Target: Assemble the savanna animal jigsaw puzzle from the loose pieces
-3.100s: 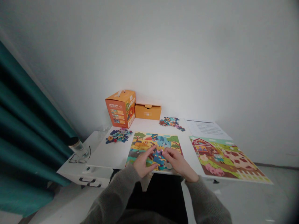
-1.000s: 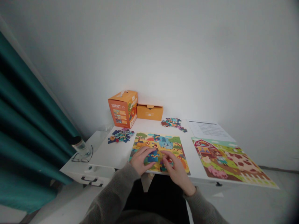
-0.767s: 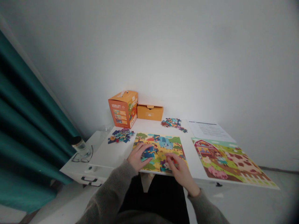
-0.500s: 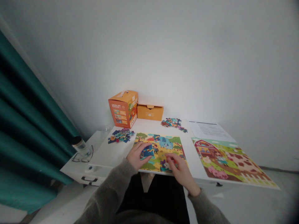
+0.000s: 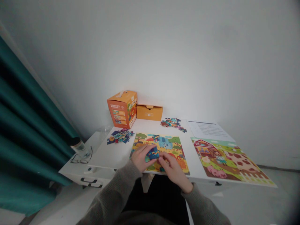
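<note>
Fingers of my left hand point(image 5: 142, 157) are closed on blue puzzle pieces point(image 5: 153, 153), held over a colourful animal picture board point(image 5: 180, 150). My right hand point(image 5: 172, 168) is beside them, its thumb and fingertips pinched together at the right edge of the blue pieces. Whether a separate small piece sits in that pinch is too small to tell. The board lies flat at the table's front edge and shows trees, a blue elephant and an orange lion. Both hands cover its lower left and middle.
Behind are an orange puzzle box point(image 5: 123, 109) and a low orange box point(image 5: 149, 112). Loose pieces form a left pile point(image 5: 120, 136) and a back pile point(image 5: 172, 122). A farm picture point(image 5: 231, 161) and printed paper point(image 5: 209, 130) lie right; a bottle point(image 5: 81, 148) and glasses point(image 5: 82, 161) left.
My right hand has moved left to the blue pieces, uncovering the lion on the board. My left hand has shifted slightly right with the pieces. The view has shifted a little.
</note>
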The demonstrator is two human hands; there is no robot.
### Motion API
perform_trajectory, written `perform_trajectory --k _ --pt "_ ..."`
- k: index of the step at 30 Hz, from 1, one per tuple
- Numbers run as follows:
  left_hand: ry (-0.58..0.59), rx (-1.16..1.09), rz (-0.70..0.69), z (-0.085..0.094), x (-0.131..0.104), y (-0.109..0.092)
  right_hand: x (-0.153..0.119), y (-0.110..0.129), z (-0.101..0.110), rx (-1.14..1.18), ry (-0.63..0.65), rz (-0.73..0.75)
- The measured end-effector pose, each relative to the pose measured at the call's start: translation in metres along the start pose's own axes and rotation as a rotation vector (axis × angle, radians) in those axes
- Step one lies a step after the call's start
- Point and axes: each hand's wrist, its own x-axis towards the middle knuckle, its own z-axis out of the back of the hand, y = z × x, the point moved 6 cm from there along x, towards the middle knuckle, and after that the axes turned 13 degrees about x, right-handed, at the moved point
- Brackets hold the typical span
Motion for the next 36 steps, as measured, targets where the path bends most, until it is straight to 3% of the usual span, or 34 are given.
perform_trajectory --k 4,7,10,13,15,20,24,30,36 --pt "-0.008 0.007 0.019 -0.004 0.0 -0.009 0.012 0.0 -0.001 0.015 -0.062 -0.004" --pt "0.03 -0.115 0.125 -0.005 0.001 -0.005 0.018 -0.004 0.007 0.038 -0.114 -0.026" --pt "0.179 -0.318 0.245 -0.014 0.002 0.001 0.023 -0.003 0.013 0.005 -0.083 -0.011" --pt "0.404 -0.557 0.323 -0.031 -0.001 0.0 0.031 0.005 0.011 -0.03 0.046 0.05" --pt "0.485 -0.69 0.372 -0.039 -0.004 -0.001 0.035 0.01 0.009 -0.017 0.102 0.081" --pt "0.371 -0.757 0.478 -0.04 -0.003 0.009 0.038 0.017 0.013 -0.079 0.04 0.128" --pt "0.323 -0.758 0.51 -0.04 -0.004 0.014 0.028 0.019 0.008 -0.225 0.101 0.206" --pt "0.333 -0.719 0.484 -0.047 -0.002 0.007 0.024 0.008 0.012 -0.377 0.171 0.271" --pt "0.376 -0.781 0.564 -0.061 0.024 0.014 0.046 0.006 0.031 -0.392 0.197 0.24"
